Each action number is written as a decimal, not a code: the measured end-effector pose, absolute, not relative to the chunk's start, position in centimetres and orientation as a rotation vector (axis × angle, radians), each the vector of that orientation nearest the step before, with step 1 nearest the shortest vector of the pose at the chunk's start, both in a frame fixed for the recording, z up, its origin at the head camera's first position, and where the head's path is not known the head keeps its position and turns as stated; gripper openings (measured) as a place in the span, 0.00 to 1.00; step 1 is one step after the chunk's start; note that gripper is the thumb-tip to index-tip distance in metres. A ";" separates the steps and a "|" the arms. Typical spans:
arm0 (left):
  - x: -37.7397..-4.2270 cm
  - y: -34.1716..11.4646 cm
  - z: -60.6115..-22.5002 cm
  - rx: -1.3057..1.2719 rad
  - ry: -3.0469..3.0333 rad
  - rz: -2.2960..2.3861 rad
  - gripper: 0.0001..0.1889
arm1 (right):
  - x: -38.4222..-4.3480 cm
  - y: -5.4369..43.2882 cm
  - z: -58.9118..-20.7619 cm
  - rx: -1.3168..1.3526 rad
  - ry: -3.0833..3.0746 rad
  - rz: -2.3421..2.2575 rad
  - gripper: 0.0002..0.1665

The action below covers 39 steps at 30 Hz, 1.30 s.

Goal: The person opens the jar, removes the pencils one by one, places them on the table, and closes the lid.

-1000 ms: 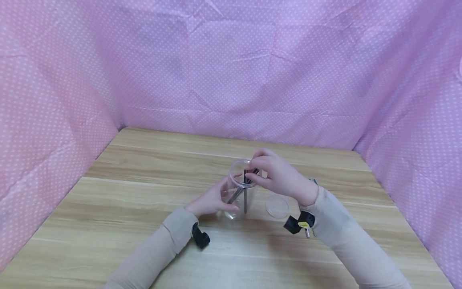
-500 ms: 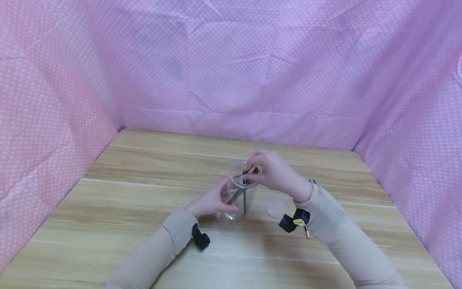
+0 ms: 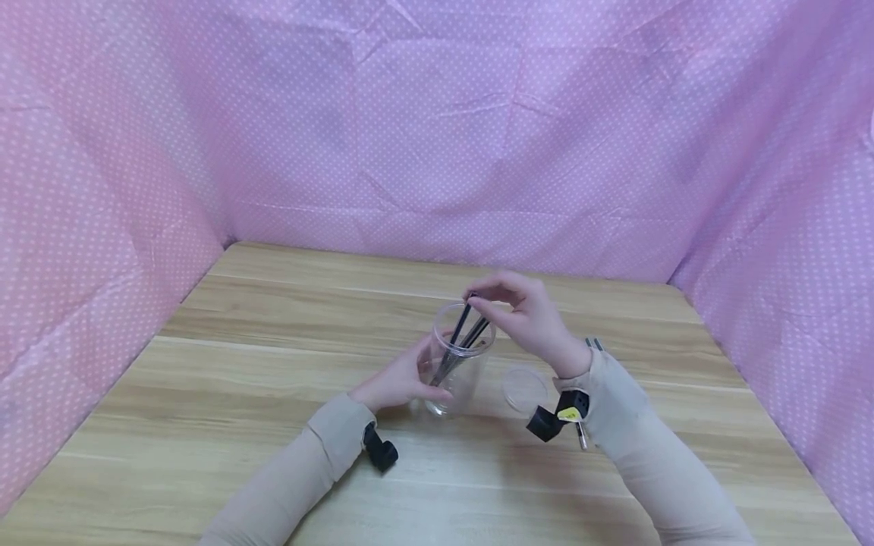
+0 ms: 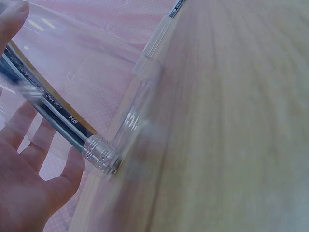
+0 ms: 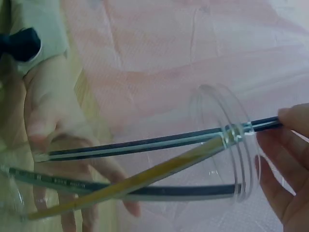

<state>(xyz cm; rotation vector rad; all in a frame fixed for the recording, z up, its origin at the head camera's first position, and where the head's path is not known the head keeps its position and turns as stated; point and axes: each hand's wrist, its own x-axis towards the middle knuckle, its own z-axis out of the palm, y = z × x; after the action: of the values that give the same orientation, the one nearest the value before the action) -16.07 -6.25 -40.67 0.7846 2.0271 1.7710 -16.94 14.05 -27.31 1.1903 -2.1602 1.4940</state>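
Observation:
My left hand [image 3: 403, 379] grips a clear plastic jar [image 3: 471, 383] from its left side, thumb in front. The jar is without its lid, and several slim pencils lean inside it. Thumb and fingers of my right hand [image 3: 522, 307] pinch the top of a dark striped pencil [image 5: 145, 145], whose lower part slants down inside the jar. A pencil with a yellow-brown side [image 5: 159, 171] crosses another dark one [image 5: 188, 192] in the right wrist view. White "HB" lettering shows on a dark pencil [image 4: 63, 108] in the left wrist view, beside clear end caps [image 4: 101, 154].
A round clear lid [image 3: 524, 390] lies flat on the wooden table [image 3: 239, 425], right of the jar. Beneath my right wrist, ends of pencil-like sticks [image 3: 594, 344] show past the sleeve. Pink dotted cloth [image 3: 437, 152] encloses the table's back and sides.
The pinched pencil has gone from upright to slanting, its lower end swinging left in the jar. My right hand has risen slightly. The left hand and jar stay put.

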 end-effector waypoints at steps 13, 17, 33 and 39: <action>-16.3 -6.2 -40.6 0.753 2.088 1.731 0.52 | -17.3 13.6 -27.2 0.819 -1.760 2.381 0.20; -16.2 -6.2 -40.6 0.756 2.092 1.728 0.53 | -17.4 13.4 -27.1 0.739 -1.790 2.397 0.22; -16.4 -6.2 -40.8 0.792 2.063 1.756 0.52 | -18.5 13.3 -27.2 0.473 -1.811 2.526 0.16; -16.3 -6.2 -40.8 0.774 2.045 1.756 0.52 | -18.7 13.2 -27.3 0.441 -1.811 2.516 0.14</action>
<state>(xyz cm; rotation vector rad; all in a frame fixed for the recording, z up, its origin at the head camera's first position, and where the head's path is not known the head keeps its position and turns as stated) -16.31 -6.19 -40.78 0.7740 2.0450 1.7556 -18.72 13.19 -27.35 0.4406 -1.8115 2.5160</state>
